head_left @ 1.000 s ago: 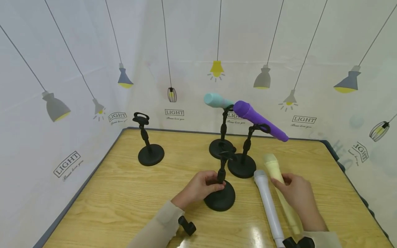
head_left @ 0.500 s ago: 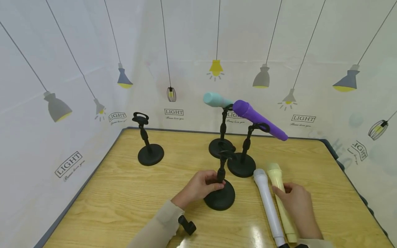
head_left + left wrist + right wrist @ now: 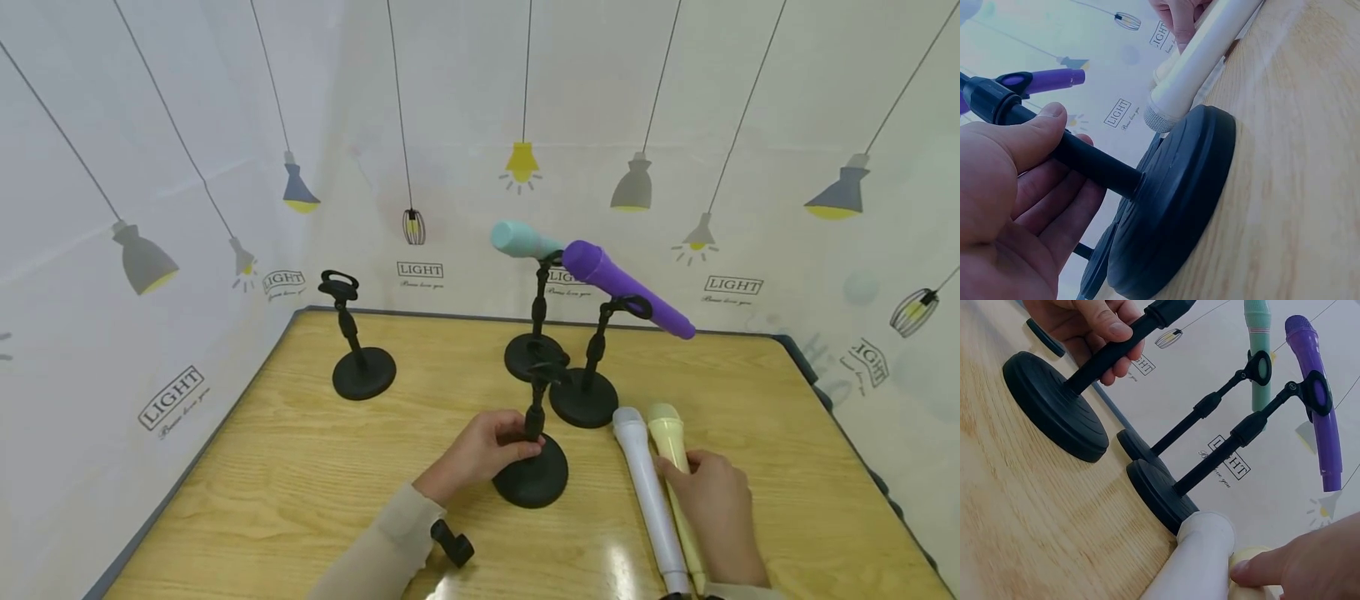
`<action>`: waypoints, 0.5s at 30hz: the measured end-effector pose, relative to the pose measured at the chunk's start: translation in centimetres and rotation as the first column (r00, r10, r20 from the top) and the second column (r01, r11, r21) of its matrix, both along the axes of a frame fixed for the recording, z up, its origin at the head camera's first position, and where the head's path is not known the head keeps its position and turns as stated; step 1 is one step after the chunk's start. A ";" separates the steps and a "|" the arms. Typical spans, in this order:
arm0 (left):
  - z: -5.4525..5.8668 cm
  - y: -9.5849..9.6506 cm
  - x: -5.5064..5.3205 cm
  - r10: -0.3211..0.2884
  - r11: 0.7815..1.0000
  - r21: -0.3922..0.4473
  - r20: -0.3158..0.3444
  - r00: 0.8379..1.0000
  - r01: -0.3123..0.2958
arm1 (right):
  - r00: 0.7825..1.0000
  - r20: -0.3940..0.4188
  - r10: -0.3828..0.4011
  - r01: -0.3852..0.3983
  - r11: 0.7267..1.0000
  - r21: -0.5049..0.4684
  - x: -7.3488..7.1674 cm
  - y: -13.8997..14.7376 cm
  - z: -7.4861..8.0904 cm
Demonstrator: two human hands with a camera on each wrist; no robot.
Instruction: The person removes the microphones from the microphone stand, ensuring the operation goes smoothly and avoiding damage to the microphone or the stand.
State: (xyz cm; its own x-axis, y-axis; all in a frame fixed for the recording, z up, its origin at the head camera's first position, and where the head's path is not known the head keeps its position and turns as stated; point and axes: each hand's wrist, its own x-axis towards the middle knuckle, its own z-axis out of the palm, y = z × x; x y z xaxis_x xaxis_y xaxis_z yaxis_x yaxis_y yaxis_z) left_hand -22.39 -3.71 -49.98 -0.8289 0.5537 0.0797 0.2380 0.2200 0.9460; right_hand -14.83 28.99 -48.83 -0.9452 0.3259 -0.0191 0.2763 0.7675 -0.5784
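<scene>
My left hand (image 3: 483, 450) grips the upright pole of a black microphone stand (image 3: 534, 487), whose round base is on the table and whose clip holds nothing. In the left wrist view, the thumb and fingers wrap around the pole (image 3: 1100, 165). My right hand (image 3: 716, 504) holds a pale yellow microphone (image 3: 667, 427) by its upper body, thumb on the left side. Directly left of it lies a white microphone (image 3: 649, 496), almost parallel. The right wrist view shows the thumb on the yellow microphone (image 3: 1244, 559); the other fingers are mostly hidden.
Behind the held stand, a purple microphone (image 3: 626, 287) sits tilted in one black stand (image 3: 585, 400) and a mint microphone (image 3: 521, 240) in another (image 3: 534, 358). A further stand (image 3: 364, 374) with a bare clip is at the back left. Printed curtains surround the wooden table (image 3: 300, 500).
My right hand has drawn the yellow microphone toward me and closer against the white one, so their heads are now about level. My left hand and its stand have stayed put.
</scene>
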 end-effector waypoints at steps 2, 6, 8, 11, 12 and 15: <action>0.0 0.0 0.0 0.005 1.000 0.001 0.004 1.000 -0.005 | 1.000 0.007 -0.002 0.002 1.000 0.016 0.1 -0.3 0.1; -0.1 -0.1 0.0 0.011 1.000 0.000 0.004 1.000 -0.011 | 1.000 0.022 0.001 -0.002 0.999 0.043 0.2 -1.0 0.3; -0.1 0.0 0.0 0.010 1.000 0.001 0.000 1.000 -0.010 | 1.000 0.022 0.002 -0.003 0.999 0.051 0.3 -1.3 0.4; -0.1 0.0 0.0 0.004 1.000 0.001 -0.002 1.000 -0.004 | 1.000 0.015 0.001 -0.002 0.998 0.057 0.5 -1.6 0.5; -0.1 0.0 0.0 0.002 1.000 0.002 0.000 1.000 -0.002 | 1.000 0.012 0.003 -0.003 0.998 0.062 0.6 -1.7 0.5; 0.0 0.0 0.0 -0.001 1.000 -0.001 0.002 1.000 0.001 | 1.000 -0.003 0.008 -0.007 0.997 0.078 0.7 -1.8 0.5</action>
State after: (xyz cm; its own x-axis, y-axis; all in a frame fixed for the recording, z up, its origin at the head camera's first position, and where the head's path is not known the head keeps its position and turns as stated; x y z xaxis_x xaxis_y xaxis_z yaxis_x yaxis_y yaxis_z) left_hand -22.41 -3.68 -50.02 -0.8283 0.5549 0.0774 0.2360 0.2202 0.9465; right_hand -14.13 27.15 -48.35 -0.9477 0.3192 0.0090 0.2688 0.8125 -0.5174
